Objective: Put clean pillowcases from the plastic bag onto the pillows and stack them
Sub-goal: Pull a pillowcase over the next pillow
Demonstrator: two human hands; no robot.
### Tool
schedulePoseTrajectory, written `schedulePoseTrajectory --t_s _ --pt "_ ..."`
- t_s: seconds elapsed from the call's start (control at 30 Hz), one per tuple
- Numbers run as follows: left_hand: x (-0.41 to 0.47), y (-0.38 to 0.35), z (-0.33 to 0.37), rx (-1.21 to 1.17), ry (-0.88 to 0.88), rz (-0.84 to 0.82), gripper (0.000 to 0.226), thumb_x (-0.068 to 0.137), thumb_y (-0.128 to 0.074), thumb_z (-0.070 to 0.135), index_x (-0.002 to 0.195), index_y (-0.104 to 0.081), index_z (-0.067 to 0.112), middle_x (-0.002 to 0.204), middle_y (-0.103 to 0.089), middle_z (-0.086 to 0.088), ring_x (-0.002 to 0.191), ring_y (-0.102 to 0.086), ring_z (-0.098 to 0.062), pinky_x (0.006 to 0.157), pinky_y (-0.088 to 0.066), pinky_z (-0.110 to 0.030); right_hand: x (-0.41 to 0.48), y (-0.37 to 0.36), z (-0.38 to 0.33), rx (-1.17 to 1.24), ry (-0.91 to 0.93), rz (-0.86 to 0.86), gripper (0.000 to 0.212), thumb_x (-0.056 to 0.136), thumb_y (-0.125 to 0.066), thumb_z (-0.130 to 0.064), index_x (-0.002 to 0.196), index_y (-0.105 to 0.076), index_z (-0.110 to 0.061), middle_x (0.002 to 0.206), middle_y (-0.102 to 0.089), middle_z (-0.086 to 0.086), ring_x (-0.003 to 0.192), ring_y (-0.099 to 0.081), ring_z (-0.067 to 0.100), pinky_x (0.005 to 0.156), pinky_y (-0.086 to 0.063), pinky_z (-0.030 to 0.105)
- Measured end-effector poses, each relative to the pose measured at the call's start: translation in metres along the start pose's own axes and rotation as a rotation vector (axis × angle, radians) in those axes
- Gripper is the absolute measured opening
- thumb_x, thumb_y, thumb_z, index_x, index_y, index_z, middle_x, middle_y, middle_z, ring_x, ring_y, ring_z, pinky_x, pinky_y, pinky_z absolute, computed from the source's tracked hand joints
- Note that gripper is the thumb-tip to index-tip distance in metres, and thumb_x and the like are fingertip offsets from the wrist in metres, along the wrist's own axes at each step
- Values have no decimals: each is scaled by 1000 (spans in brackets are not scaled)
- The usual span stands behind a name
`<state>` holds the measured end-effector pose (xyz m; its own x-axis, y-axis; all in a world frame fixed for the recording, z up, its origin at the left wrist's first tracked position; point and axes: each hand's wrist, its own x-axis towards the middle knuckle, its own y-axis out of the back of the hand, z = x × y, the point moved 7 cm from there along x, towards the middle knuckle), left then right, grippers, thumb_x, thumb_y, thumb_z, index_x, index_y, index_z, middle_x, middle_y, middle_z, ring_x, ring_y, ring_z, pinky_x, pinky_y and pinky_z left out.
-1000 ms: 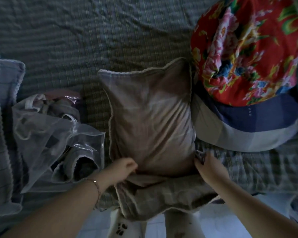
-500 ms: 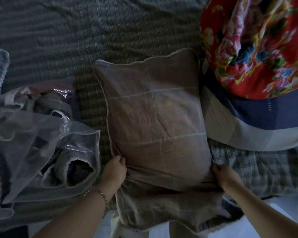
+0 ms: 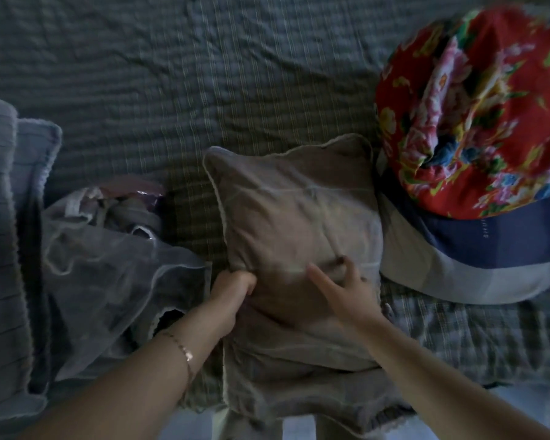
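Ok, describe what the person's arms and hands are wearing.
No sleeves show: both arms are bare to the frame's edge. The left hand has a thin chain bracelet at its wrist, rose-gold looking with small links. The right hand shows no ring, watch or band; blur hides finer detail.

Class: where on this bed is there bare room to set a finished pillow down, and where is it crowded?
Widest free patch: the bedspread beyond the pillow, between the striped cushions and the flowered bundle. A narrow strip lies between plastic bag and pillow. The near edge is crowded: bag, pillow, left hand, right hand.
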<state>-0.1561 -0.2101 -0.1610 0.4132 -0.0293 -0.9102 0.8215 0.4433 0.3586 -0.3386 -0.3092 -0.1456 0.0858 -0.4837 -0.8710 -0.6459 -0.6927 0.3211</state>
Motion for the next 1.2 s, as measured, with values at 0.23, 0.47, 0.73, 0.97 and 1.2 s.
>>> schedulePoseTrajectory --t_s 0.23,0.47,0.73,0.97,1.2 --pt "-176 6 105 176 -579 -284 4 65 -60 13 65 -56 11 54 -51 3 55 -47 -10 51 -34 -22 -63 26 -104 400 175 -294 97 51 -61 -76 138 -35 -42 133 -50 -3 111 -55 21 92 -48 42" --pt "-217 -86 111 436 -709 -647 39 90 -52 4 128 -43 9 129 -53 -9 108 -57 -24 82 -49 -28 -32 80 -81 574 15 -200 63 92 -50 -46 141 -38 -9 75 -66 7 51 -60 6 48 -50 15" --pt "-70 -48 65 828 -720 44 43 88 -54 14 130 -44 13 137 -43 -10 127 -41 -25 101 -33 -29 22 89 26 5 -205 56 15 93 -52 -17 83 -57 -8 68 -52 8 74 -50 23 59 -36 31" --pt "29 33 25 1020 -626 255 53 89 -56 32 138 -39 21 141 -34 -9 125 -37 -35 99 -40 -42 9 -29 103 -163 -366 -270 43 85 -61 -47 107 -59 -10 96 -60 7 84 -57 20 66 -42 25" --pt "-7 24 49 1015 -1302 414 8 79 -62 7 76 -59 1 63 -56 -15 53 -57 -32 44 -40 -28 5 -51 75 -156 -35 333 87 67 -75 -50 132 -38 -6 131 -42 17 122 -41 38 101 -35 45"
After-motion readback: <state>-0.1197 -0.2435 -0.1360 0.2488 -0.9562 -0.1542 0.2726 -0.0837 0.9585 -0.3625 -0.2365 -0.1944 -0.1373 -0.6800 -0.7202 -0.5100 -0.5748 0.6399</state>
